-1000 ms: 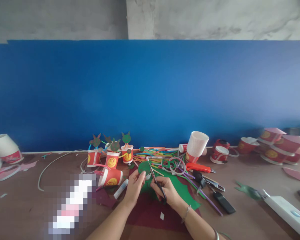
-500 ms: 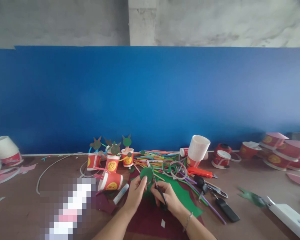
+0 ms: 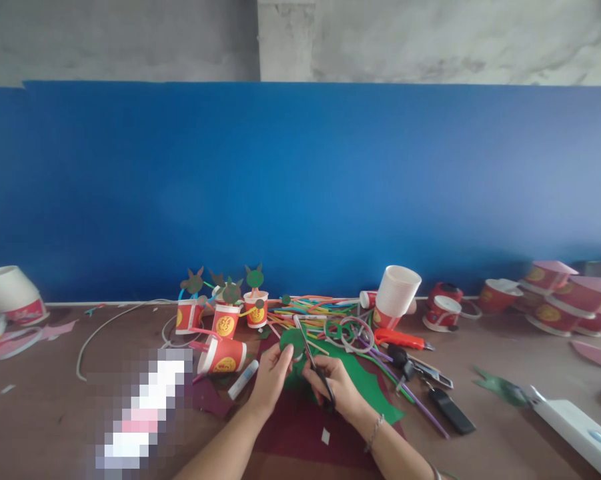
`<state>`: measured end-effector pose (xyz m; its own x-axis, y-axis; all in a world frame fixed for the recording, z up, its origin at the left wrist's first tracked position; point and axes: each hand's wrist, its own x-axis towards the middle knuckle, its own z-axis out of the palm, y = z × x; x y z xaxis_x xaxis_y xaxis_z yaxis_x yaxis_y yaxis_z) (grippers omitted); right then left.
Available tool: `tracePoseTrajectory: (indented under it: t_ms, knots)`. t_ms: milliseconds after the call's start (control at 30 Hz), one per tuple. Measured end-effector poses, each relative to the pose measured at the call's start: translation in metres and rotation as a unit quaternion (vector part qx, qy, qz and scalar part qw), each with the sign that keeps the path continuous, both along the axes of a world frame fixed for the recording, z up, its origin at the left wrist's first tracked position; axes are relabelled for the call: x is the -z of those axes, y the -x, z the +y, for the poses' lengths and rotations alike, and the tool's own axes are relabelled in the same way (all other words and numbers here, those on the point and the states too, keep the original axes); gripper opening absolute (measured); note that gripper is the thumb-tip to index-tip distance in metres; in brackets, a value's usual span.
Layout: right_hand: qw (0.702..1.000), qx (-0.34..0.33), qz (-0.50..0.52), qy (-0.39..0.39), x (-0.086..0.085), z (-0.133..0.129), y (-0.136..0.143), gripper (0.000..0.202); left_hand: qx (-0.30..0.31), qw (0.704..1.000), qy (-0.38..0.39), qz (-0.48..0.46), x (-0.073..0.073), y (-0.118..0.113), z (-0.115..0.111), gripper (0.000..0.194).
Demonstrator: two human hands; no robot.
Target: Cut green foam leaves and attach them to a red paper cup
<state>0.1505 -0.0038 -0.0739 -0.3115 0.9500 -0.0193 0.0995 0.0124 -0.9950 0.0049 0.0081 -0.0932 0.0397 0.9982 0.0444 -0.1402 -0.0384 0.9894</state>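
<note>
Between the thumb and fingers of my left hand [image 3: 275,377] is a round piece of green paper [image 3: 291,341]. My right hand [image 3: 336,383] grips black-handled scissors [image 3: 316,363], their blades pointing up and away along the right edge of the round piece. Whether the blades touch the paper I cannot tell. Below both hands lie a larger green paper sheet [image 3: 375,387] and dark red paper [image 3: 300,437]. A glue stick [image 3: 243,379] rests left of my left hand.
Red paper cups [image 3: 226,323] with paper animal heads stand at the back left, one cup [image 3: 224,355] on its side. Colourful pipe cleaners [image 3: 320,312] lie behind my hands. To the right are stacked white cups [image 3: 397,293], an orange utility knife [image 3: 400,339] and keys [image 3: 405,373].
The view has tilted slightly, so the table appears a little higher. Both hands keep their holds; the scissors and round paper have shifted only slightly relative to each other.
</note>
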Motion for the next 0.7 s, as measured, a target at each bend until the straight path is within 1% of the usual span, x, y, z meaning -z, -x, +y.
tracePoseTrajectory:
  t_ms: [267,467,700]
  knots:
    - [1.000,-0.002,-0.006,-0.001,0.0016,-0.0003,-0.0005,0.028,-0.009,1.000,0.010,-0.019,0.0007,0.0001,0.0006,0.039]
    - [1.000,-0.009,-0.011,-0.001,0.0054,0.0014,-0.0006,0.033,-0.048,0.998,0.010,-0.032,0.0029,-0.0006,0.0027,0.042]
    - [1.000,-0.007,0.015,0.002,0.0072,0.0017,-0.0007,0.035,-0.021,1.000,-0.005,0.001,-0.0016,-0.0006,0.0007,0.043]
